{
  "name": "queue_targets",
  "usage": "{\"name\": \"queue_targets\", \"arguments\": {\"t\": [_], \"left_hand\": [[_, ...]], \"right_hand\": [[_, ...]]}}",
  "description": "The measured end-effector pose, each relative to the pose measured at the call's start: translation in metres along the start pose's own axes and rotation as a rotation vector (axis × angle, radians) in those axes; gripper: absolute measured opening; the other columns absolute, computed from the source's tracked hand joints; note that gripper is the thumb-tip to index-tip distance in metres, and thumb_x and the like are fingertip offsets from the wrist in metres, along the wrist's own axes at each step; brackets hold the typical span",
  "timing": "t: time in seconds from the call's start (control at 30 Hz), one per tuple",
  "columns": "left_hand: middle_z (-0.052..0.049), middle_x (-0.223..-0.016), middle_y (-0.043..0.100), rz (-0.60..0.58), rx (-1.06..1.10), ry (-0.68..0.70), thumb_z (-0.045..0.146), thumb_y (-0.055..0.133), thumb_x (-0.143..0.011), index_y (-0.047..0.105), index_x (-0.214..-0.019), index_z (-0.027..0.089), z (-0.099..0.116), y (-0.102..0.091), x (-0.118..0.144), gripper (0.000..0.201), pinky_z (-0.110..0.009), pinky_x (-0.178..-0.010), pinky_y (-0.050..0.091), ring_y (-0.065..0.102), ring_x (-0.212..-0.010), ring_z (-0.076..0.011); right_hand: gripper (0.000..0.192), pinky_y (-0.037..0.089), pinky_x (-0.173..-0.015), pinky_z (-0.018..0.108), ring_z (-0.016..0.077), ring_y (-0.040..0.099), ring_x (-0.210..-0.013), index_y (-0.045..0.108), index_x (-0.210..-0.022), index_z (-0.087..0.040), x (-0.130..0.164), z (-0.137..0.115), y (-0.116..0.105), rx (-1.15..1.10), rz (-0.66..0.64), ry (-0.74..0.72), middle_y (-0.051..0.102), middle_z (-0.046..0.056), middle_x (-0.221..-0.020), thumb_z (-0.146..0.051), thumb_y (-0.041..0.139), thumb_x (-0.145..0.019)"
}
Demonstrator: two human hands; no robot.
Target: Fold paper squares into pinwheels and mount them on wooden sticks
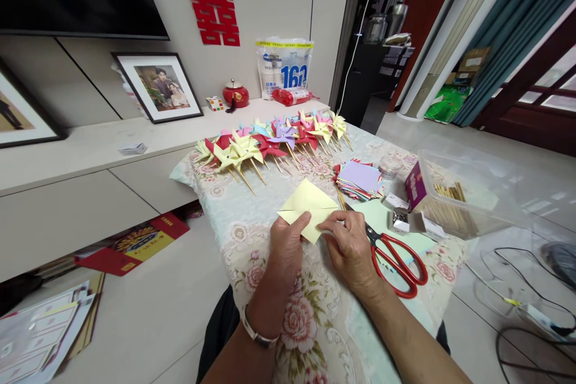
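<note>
Matt yellow paper square [308,207]; scissors [396,261] with glossy red plastic handles; soft floral cloth [252,234] over the bench; clear glossy plastic box [477,192]; wooden-sticked paper pinwheels [270,144].

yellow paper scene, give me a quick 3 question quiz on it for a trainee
1. True or false: both hands grip the yellow paper.
2. What lies just right of the right hand? A) red-handled scissors B) a glue stick C) a ruler
3. Fill in: the finished pinwheels lie in a row at the ____ edge of the floral tablecloth.

Key
1. True: the left hand and the right hand pinch its near edge.
2. A, the red-handled scissors.
3. Far.
</note>
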State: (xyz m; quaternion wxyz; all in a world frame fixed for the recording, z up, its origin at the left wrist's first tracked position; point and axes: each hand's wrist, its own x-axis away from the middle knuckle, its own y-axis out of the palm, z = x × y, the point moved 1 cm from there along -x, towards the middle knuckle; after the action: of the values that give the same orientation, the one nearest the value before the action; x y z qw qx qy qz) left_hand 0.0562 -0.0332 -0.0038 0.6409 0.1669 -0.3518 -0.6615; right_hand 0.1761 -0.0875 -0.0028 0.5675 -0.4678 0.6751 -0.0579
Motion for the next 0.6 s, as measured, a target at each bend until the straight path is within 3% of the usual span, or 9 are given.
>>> {"name": "queue_targets", "arguments": {"t": [0.17,0.43,0.6], "left_hand": [[-0.009,-0.088,0.080,-0.009,-0.021,-0.011,0.022,0.087,-0.058,0.069,-0.113,0.009,-0.0007,-0.0024,-0.0003,0.059,-0.029,-0.066,0.053,0.073,-0.071,-0.0223],[-0.009,-0.085,0.079,-0.031,-0.052,-0.005,0.023,0.086,-0.060,0.070,-0.113,0.009,0.0013,-0.0014,0.0024,0.058,-0.030,-0.066,0.053,0.072,-0.071,-0.0225],[-0.006,-0.080,0.078,-0.057,-0.116,0.051,0.027,0.083,-0.063,0.073,-0.105,0.010,-0.0008,-0.0026,0.0019,0.047,-0.027,-0.061,0.048,0.067,-0.063,-0.0176]], "right_hand": [[0.019,0.043,-0.079,0.043,0.0249,0.048,-0.093,0.066,-0.094,-0.021,0.0006,0.0005,-0.0013,-0.006,-0.013,0.012,0.057,0.008,-0.101,-0.006,0.054,-0.092],[0.016,0.044,-0.079,0.043,0.0248,0.049,-0.093,0.068,-0.094,-0.021,-0.0002,0.0018,-0.0037,-0.030,-0.018,0.019,0.059,0.009,-0.099,-0.010,0.056,-0.093],[0.015,0.044,-0.080,0.045,0.0254,0.051,-0.093,0.067,-0.094,-0.021,-0.0011,0.0002,-0.0058,-0.065,-0.035,0.067,0.060,0.009,-0.098,-0.010,0.056,-0.091]]}}
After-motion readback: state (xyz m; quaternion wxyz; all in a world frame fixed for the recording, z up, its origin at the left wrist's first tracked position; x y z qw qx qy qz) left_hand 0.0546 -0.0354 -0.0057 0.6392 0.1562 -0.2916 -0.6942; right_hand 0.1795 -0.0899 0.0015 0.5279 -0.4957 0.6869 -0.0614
